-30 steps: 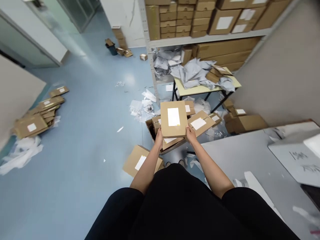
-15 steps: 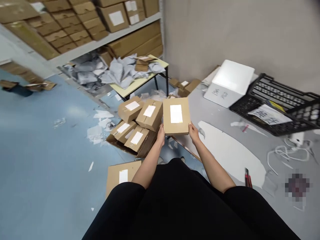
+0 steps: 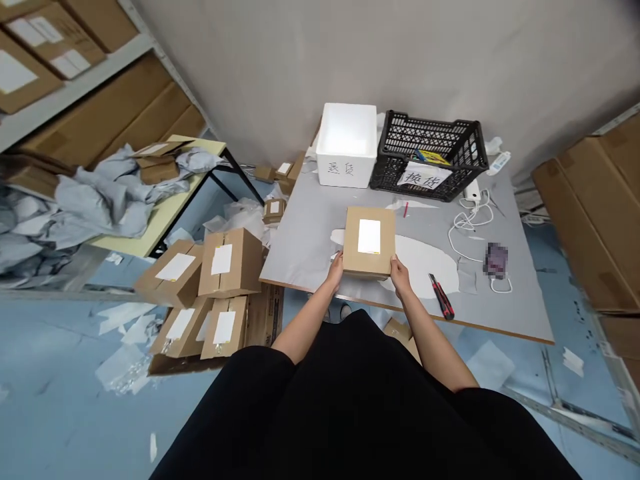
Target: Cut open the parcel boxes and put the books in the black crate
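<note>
A brown cardboard box (image 3: 353, 243) with a white label on top is held in front of me, over the near part of the grey table (image 3: 300, 230). My left hand (image 3: 336, 270) grips its left side near the front corner. On the opposite side, my right hand (image 3: 399, 275) grips the right front corner. White paper (image 3: 425, 260) lies flat on the table behind and beside the box. A red and black utility knife (image 3: 441, 297) rests on the table to the right of my right hand.
At the table's back stand a white foam box (image 3: 347, 143) and a black crate (image 3: 425, 143). A white cable (image 3: 463, 230) lies on the right. Labelled cartons (image 3: 230, 263) are piled at the left, near a yellow table (image 3: 173, 200) with grey bags (image 3: 113, 190).
My view has turned right, bringing the whole grey table into sight. The held box is now over the table instead of beside the pile of cartons; both hands still grip it.
</note>
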Tool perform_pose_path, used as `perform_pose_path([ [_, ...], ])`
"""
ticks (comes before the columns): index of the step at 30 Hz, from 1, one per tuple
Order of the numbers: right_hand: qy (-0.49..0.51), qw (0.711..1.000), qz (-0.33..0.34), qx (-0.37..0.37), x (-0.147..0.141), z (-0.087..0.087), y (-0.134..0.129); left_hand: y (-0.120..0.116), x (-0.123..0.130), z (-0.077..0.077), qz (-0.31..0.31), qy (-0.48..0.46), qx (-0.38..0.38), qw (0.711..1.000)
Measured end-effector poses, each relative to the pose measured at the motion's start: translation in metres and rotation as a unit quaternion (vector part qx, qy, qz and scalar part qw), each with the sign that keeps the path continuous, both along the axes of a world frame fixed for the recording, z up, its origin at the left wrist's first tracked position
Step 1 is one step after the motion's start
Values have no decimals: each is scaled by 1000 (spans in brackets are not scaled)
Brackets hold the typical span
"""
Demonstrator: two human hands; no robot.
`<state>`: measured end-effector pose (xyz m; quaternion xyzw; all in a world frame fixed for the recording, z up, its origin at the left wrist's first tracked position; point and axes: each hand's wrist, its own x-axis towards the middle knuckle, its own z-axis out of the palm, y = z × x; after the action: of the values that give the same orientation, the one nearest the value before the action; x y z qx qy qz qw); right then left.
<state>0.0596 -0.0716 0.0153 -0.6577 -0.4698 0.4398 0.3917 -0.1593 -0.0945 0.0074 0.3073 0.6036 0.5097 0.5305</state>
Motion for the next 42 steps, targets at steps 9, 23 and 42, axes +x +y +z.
perform_pose_path([
  [9,-44,998,-31,-21,27,-21,-7,12,19,-24,-47,-28,-62,997],
  [23,-120,980,-46,149,-7,12,53,-5,-27,-19,69,-20,-101,992],
  [42,-15,891,450,62,-345,-18,-62,-295,-250,-10,535,-60,-72,840],
])
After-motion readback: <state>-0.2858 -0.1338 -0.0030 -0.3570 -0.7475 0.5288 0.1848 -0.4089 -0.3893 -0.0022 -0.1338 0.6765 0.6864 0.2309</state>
